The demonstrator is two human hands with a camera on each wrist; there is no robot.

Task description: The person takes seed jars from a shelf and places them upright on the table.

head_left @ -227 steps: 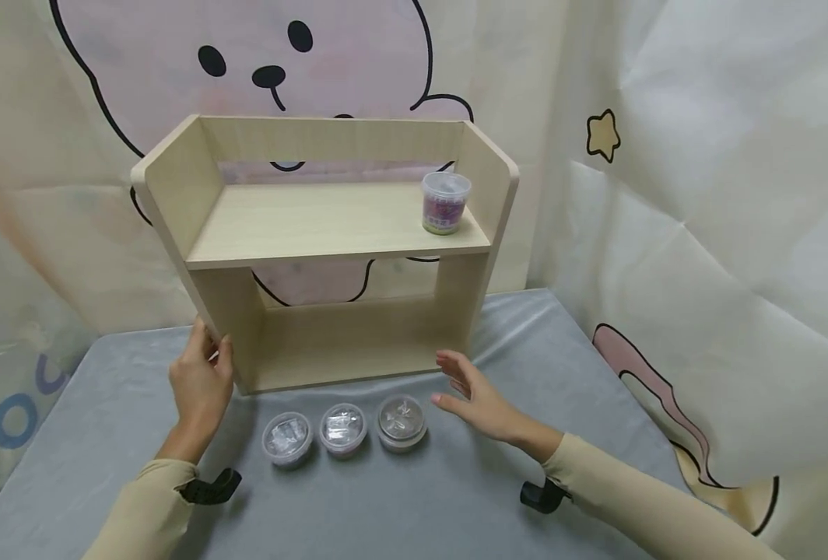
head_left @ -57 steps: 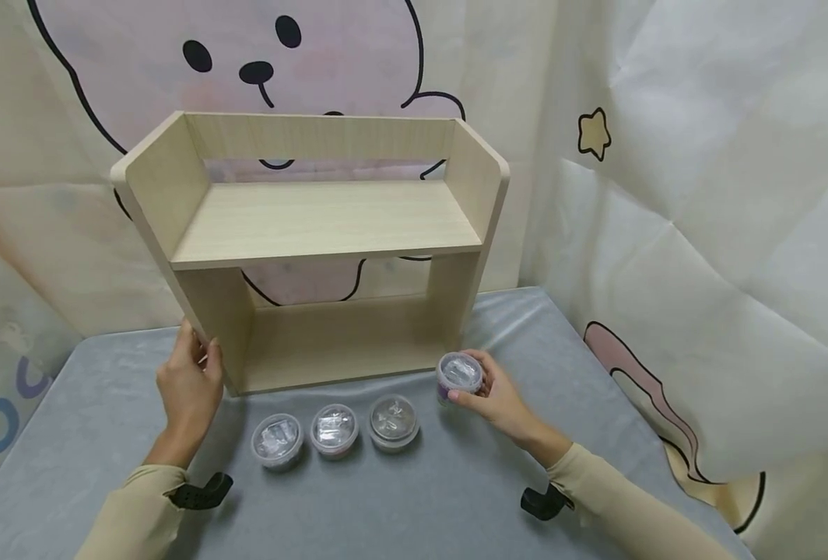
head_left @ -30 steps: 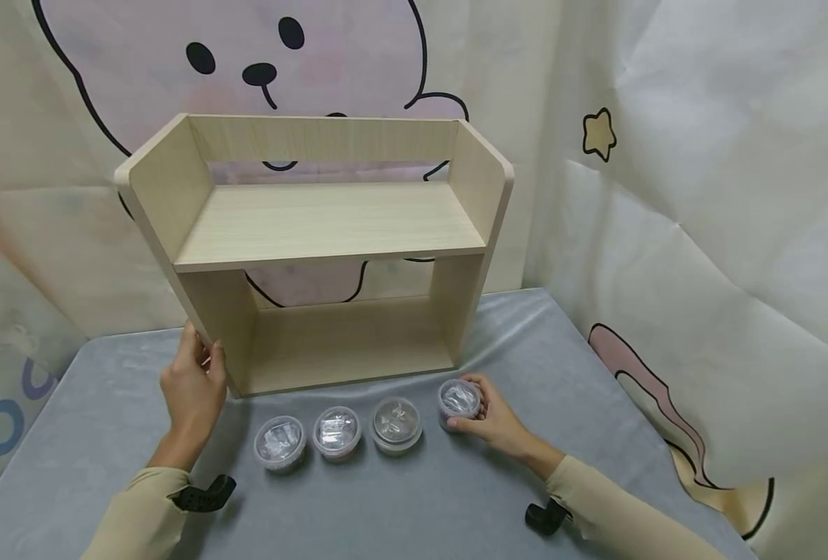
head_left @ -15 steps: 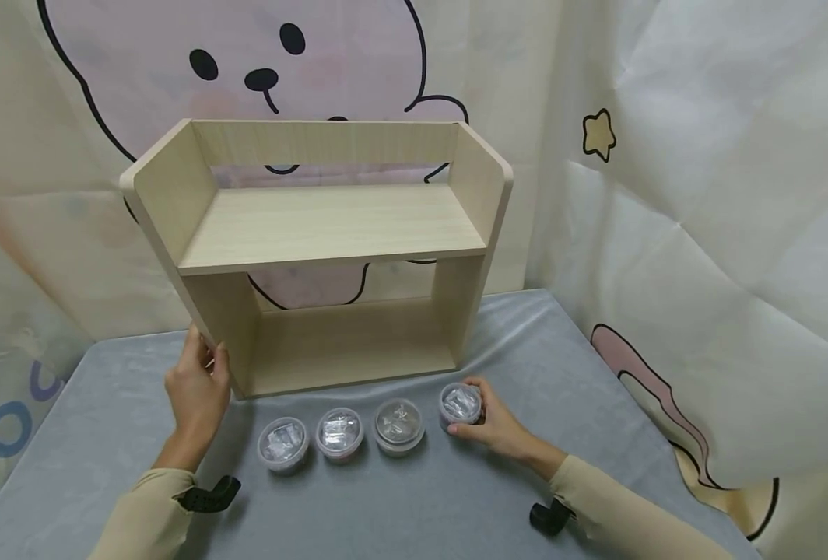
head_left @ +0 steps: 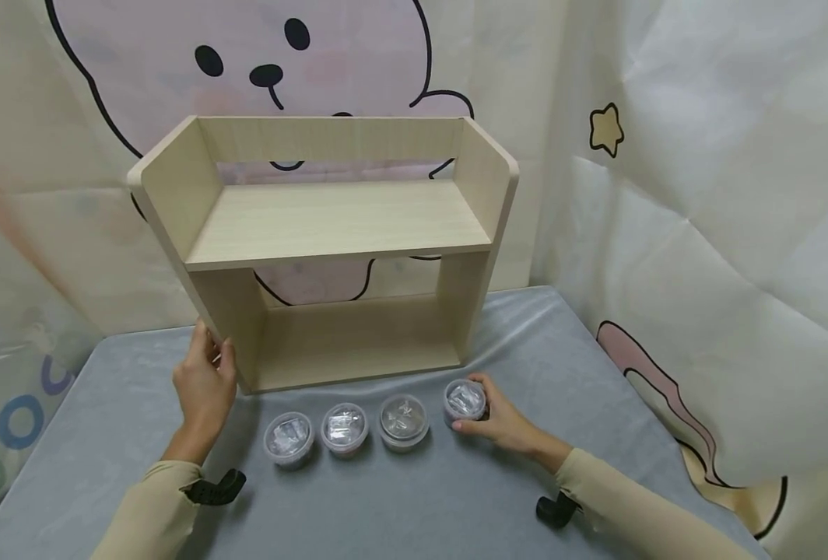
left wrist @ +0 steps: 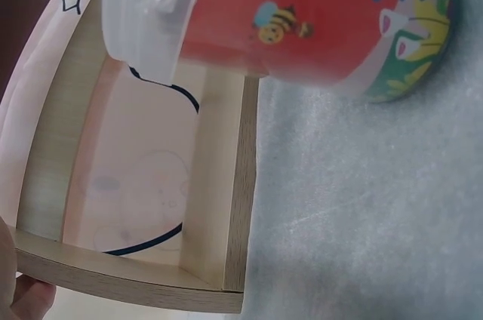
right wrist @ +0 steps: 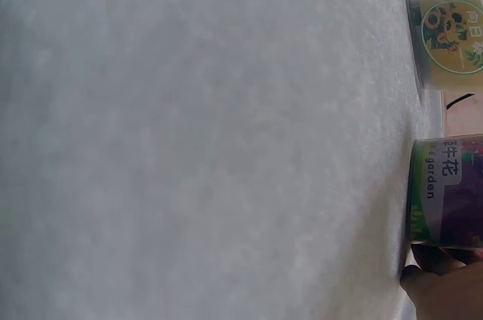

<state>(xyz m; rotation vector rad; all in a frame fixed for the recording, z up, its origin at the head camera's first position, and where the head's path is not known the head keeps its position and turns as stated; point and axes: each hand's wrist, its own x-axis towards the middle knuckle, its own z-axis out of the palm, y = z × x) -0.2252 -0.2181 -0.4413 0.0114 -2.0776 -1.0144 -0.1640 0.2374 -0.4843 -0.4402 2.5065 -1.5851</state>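
Observation:
My left hand point(head_left: 205, 389) grips the lower front edge of the pale wooden shelf point(head_left: 337, 218) at its left side panel. My right hand point(head_left: 505, 416) holds a small clear-lidded plastic tub point(head_left: 465, 400) on the cloth, thumb in front and fingers behind. In the right wrist view this tub point(right wrist: 449, 192) has a purple and green label with "garden" on it. To its left stand three similar tubs in a row: a right one point(head_left: 403, 421), a middle one point(head_left: 345, 428) and a left one point(head_left: 289, 439). A red-labelled tub point(left wrist: 302, 26) with a bee fills the top of the left wrist view.
A grey-blue cloth point(head_left: 386, 513) covers the table. Behind it hangs a curtain point(head_left: 540, 78) with a cartoon bear, and another drapes along the right. The shelf has two levels, an open back and raised sides. Each wrist carries a black camera mount point(head_left: 215, 488).
The purple tub stood on the upper level at first. My right hand has brought it down to the cloth, right of the other tubs. My left hand keeps its grip on the shelf.

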